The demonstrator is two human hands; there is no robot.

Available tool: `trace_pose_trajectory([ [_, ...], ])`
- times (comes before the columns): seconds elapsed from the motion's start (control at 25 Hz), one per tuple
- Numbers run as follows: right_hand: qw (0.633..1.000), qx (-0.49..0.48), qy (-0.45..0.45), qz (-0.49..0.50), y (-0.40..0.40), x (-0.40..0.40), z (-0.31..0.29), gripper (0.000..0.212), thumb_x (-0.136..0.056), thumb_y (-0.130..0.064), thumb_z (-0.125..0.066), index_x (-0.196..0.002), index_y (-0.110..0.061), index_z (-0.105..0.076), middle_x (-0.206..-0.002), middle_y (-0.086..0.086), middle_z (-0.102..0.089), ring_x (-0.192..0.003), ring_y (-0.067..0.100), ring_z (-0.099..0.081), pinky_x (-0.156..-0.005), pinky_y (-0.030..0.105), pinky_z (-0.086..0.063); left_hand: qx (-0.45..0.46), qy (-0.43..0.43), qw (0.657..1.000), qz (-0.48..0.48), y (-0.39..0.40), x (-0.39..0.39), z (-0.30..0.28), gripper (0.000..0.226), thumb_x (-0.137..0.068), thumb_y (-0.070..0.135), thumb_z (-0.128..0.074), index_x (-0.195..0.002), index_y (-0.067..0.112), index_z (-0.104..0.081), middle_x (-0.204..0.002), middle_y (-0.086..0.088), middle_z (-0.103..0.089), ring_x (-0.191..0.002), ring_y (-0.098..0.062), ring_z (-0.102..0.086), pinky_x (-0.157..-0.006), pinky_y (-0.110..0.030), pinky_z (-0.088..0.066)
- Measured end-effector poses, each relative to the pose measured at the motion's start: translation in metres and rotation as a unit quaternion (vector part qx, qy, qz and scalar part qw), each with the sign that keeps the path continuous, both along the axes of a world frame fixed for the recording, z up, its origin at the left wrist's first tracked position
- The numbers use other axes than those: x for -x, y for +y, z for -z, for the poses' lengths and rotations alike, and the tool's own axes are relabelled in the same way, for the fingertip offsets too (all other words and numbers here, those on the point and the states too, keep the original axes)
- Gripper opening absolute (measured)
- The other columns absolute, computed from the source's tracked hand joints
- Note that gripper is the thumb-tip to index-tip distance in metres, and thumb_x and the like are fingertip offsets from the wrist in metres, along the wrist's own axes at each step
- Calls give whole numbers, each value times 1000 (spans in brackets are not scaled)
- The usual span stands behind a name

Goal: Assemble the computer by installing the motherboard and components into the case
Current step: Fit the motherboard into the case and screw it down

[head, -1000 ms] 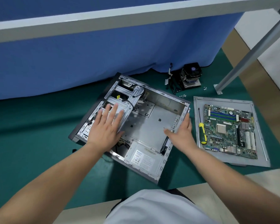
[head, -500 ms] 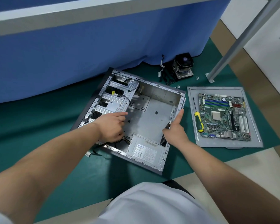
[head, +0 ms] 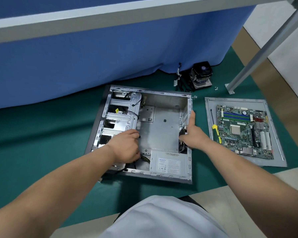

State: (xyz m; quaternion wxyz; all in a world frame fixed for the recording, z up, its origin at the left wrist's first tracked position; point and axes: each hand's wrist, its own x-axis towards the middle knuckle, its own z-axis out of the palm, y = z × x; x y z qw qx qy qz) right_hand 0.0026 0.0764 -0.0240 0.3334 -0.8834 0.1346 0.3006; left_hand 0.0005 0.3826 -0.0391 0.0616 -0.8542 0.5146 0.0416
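Green mat (head: 41,134) under case (head: 162,124); blue cloth (head: 93,66) behind. Left grip (head: 126,146) curled on cables, right (head: 194,134) spread on rim.

- The power supply (head: 169,163) inside the case (head: 145,175) carries a white label with a blue brand word and lines of small print — all too blurred to read.
- The motherboard (head: 244,131) shows only tiny markings — none legible.
- No other text, number or sign can be read.
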Motion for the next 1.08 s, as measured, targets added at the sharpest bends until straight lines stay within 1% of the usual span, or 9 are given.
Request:
trace_pose_trajectory([
  [0.12, 998, 17, 5, -65, -9, -16, -5, 119, -91, -14, -62, -150, -35, 39, -70, 5, -57, -50, 15, -55, -44, 24, -44, 22, -13, 999, -34, -12, 18, -4, 47, -93, 40, -47, -63, 17, -77, -58, 4, -64, -75, -22, -54, -102, -35, -46],
  [0.32, 989, 43, 13, -144, -21, -37, -13, 118, -90, -16, -62, -151, -36, 36, -79, 8, -60, -52, 17, -58, -48, 24, -44, 5, 18, 995, -100, -35, 41, 4, 58, -100, 42, -34, -72, 17, -78, -67, 3, -68, -79, -23, -52, -105, -38, -41],
  [0.52, 986, 52, 13, -158, -20, -36, -14, 118, -90, -14, -60, -150, -37, 38, -80, 7, -59, -52, 17, -58, -45, 24, -43, 40, -28, 995, -89, -33, 44, 2, 47, -94, 40, -49, -59, 18, -73, -56, 5, -62, -68, -22, -51, -95, -38, -49],
  [0.76, 990, 39, 1, -133, -16, -20, -5, 118, -91, -15, -61, -148, -36, 41, -77, 8, -58, -53, 16, -56, -46, 25, -46, 32, -27, 996, -76, -25, 50, -2, 44, -93, 40, -51, -59, 20, -70, -57, 6, -62, -72, -20, -53, -102, -37, -46],
  [0.84, 990, 39, -6, -133, -17, -17, -3, 118, -92, -17, -61, -148, -37, 41, -92, 8, -62, -62, 19, -61, -54, 27, -51, 21, -20, 996, -82, -25, 51, -2, 47, -96, 41, -47, -63, 20, -73, -61, 5, -64, -75, -20, -55, -105, -37, -45],
  [0.88, 990, 41, -2, -135, -17, -16, -3, 119, -93, -19, -62, -148, -38, 41, -114, 8, -60, -74, 21, -66, -62, 28, -53, 12, -10, 996, -91, -25, 52, -2, 48, -97, 43, -44, -67, 20, -74, -65, 5, -66, -78, -21, -56, -108, -37, -42],
  [0.96, 984, 76, -29, -159, -17, -15, -1, 121, -92, -28, -68, -149, -40, 39, -165, 2, -17, -125, 34, -57, -93, 39, -54, 4, 33, 993, -113, -24, 50, -2, 47, -97, 48, -40, -79, 22, -75, -76, 5, -68, -86, -22, -58, -110, -37, -39],
  [1.0, 974, 115, -69, -183, -17, -17, 2, 120, -91, -36, -69, -152, -39, 35, -170, -4, 12, -148, 39, -32, -110, 47, -44, 9, 52, 991, -124, -24, 46, -5, 46, -97, 51, -40, -85, 24, -75, -82, 5, -68, -90, -21, -59, -109, -38, -40],
  [1.08, 933, 183, -167, -262, -11, -21, 7, 105, -92, -54, -62, -161, -32, 14, -165, -6, 32, -157, 32, 12, -127, 51, -15, 37, 51, 989, -136, -27, 31, -12, 45, -97, 51, -39, -94, 25, -75, -96, 6, -69, -104, -21, -59, -109, -40, -40],
])
